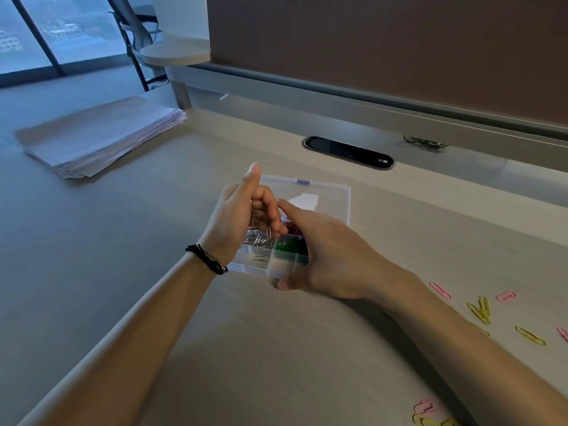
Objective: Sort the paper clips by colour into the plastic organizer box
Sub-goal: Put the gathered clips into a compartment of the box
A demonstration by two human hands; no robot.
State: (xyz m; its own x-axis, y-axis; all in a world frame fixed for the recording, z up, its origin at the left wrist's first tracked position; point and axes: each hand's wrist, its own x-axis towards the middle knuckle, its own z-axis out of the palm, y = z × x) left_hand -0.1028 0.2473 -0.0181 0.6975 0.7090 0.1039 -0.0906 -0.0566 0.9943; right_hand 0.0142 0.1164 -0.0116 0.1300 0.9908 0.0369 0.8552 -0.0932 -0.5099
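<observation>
In the head view, the box (325,192) lay open on the desk (153,241), straight ahead of the person, its clear lid folded back away from them. The sorting looked partly done. One compartment held a heap of silver clips (258,238), one held red clips (292,229) and one held green clips (287,244), while a near compartment contained a single clip (260,258) whose colour was hard to tell. At least one more near compartment looked empty.

The left hand (242,216) hovered over the silver heap with its fingers curled and thumb raised; silver clips seemed to be cupped in it, though how many could not be made out. The right hand (332,256) lay across the box's right side, fingers nearly straight, forefinger pointing toward the left hand and thumb at the near edge, steadying the box rather than gripping a clip.

Still unsorted, by the look of it, were pink clips (441,290) and yellow clips (481,312) scattered on the desk to the right, well apart from the box.

The desk was pale wood-grain. A paper stack (101,136) lay far left, a dark cable port (349,152) sat beyond the box, and a brown partition (399,41) backed the desk. A small dark tangle (425,143) rested by the partition's rail. Windows (46,32) showed at upper left.
</observation>
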